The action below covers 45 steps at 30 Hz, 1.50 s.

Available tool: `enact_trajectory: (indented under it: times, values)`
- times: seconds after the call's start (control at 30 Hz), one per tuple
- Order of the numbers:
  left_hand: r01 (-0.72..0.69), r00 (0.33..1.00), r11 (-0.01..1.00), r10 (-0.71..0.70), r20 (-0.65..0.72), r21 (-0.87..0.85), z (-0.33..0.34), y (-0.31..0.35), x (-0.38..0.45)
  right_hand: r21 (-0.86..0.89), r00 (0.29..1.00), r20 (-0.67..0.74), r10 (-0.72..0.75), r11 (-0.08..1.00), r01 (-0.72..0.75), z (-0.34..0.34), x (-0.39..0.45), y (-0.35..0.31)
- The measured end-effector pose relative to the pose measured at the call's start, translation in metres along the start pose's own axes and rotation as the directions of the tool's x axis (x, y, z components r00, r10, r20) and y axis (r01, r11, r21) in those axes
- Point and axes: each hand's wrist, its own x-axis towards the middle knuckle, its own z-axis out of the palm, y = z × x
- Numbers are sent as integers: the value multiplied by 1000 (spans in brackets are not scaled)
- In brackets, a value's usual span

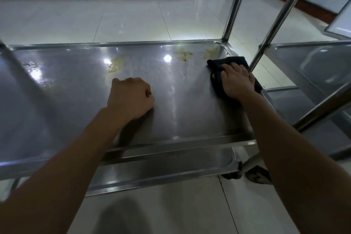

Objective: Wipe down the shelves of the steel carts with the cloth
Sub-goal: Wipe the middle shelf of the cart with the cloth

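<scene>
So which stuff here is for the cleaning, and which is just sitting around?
For the job:
- dark folded cloth under the right hand
- shiny steel cart shelf
- yellowish smears on it
- left hand, closed, resting on the shelf

Just around:
- pale tiled floor
- second steel cart alongside

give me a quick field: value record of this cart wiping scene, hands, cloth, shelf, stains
left hand: left hand, closed in a loose fist, resting on the middle shelf, holding nothing
right hand: right hand, flat, pressing on the cloth
cloth: dark cloth, by the shelf's right edge near the far corner
shelf: steel middle shelf, shiny, with light glare
stains: yellowish stains, three patches along the far side, not under the cloth
second cart: second cart beside it on the right
</scene>
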Motion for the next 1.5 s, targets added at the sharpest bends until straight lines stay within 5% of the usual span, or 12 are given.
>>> enact_trajectory:
  times: [0.3,0.7,0.93,1.27,1.5]
  values:
    - [-6,1000,992,4,-14,-126,10,-10,-8,6,992,42,-117,993,117,18,6,-74]
    - [-29,999,995,33,38,-94,7,-13,-14,75,925,94,-369,929,363,63,-11,-186]
    - [8,997,997,-2,78,-72,-1,-1,-19,87,933,100,-346,937,339,49,-18,-148]
    - [37,998,994,-31,62,-104,0,6,-27,21,999,15,-44,999,44,-1,-28,3]
    - [20,996,991,-9,88,-130,-2,5,-32,25,1000,17,-16,1000,16,-1,-49,8]
